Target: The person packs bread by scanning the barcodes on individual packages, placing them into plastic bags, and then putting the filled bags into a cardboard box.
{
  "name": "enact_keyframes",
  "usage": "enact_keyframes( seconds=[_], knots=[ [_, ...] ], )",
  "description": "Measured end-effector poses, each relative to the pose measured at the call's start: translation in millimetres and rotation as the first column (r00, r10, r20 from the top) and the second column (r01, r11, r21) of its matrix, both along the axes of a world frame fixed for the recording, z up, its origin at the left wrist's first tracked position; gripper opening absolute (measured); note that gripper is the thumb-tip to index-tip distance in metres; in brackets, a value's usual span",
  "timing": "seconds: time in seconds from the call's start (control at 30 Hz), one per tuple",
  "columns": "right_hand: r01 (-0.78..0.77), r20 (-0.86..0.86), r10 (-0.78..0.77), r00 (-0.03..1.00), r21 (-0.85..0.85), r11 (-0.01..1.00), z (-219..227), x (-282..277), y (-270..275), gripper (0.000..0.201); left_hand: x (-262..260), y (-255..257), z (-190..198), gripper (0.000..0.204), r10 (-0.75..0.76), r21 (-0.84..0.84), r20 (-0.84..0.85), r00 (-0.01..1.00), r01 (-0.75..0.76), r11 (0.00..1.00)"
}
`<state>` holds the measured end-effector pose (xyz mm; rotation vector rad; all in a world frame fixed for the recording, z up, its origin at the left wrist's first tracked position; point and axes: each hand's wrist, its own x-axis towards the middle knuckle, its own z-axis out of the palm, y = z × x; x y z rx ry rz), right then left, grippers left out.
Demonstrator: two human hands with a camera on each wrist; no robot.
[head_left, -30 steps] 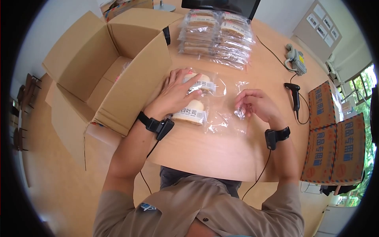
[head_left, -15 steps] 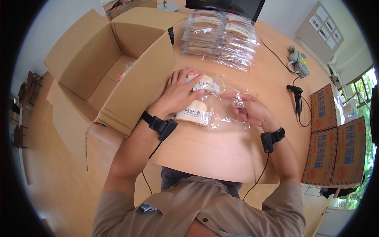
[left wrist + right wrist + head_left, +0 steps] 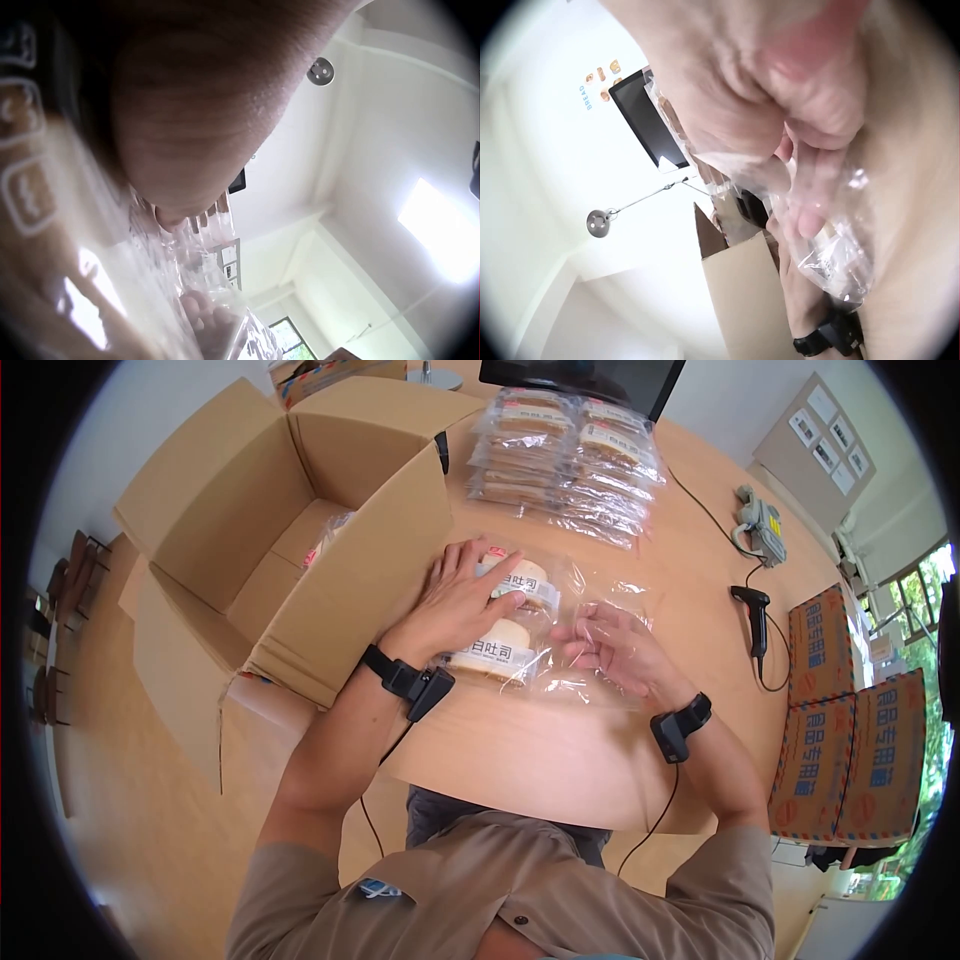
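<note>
Two clear packs of sliced white bread, an upper (image 3: 520,582) and a lower (image 3: 495,652), lie flat on the table beside the carton. Across their left side rests my left hand (image 3: 455,600), fingers spread and thumb over the packs. Clear, empty-looking film (image 3: 585,682) extends right from the bread. At that film is my right hand (image 3: 615,645), its fingers loosely bent. In the right wrist view, shiny film (image 3: 840,262) lies over some fingers of the right hand (image 3: 780,97); whether they pinch it cannot be told. The palm side of my left hand (image 3: 195,127) fills much of the left wrist view.
An open carton (image 3: 360,590) stands at the left, with a pack partly visible inside. Stacked bread packs (image 3: 570,460) sit at the back before a monitor (image 3: 590,380). At right are a scanner (image 3: 752,622), a telephone (image 3: 762,525) and printed cartons (image 3: 825,750).
My right hand has shifted left and slightly down along the film, its index finger less straight than half a second ago. The left hand stays on the packs. The head view has shifted slightly.
</note>
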<state>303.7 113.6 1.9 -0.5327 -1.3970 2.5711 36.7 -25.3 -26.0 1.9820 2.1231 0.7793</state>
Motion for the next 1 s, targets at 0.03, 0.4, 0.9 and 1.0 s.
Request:
enact_keyframes(
  seconds=[0.03, 0.4, 0.9, 1.0],
  knots=[
    [0.039, 0.151, -0.049, 0.987, 0.066, 0.997, 5, -4, -2, 0.015, 1, -1, 0, 0.059, -0.003, -0.003, -0.003, 1.0, 0.003, 1.0],
    [-0.052, 0.506, -0.163, 0.847, 0.384, 0.922, 32, -45, -6, 0.027, 2, 2, -1, 0.057, -0.049, 0.028, -0.008, 0.999, 0.05, 0.998],
    [0.133, 0.304, -0.187, 0.934, 0.189, 0.973, 24, -50, -19, 0.025, 6, 2, -2, 0.059, -0.036, 0.041, 0.006, 0.999, 0.036, 0.999],
    [0.032, 0.362, -0.131, 0.923, 0.269, 0.963, 22, -54, -20, 0.02, 4, 2, -4, 0.061, -0.037, 0.051, -0.012, 0.999, 0.038, 0.998]
  ],
)
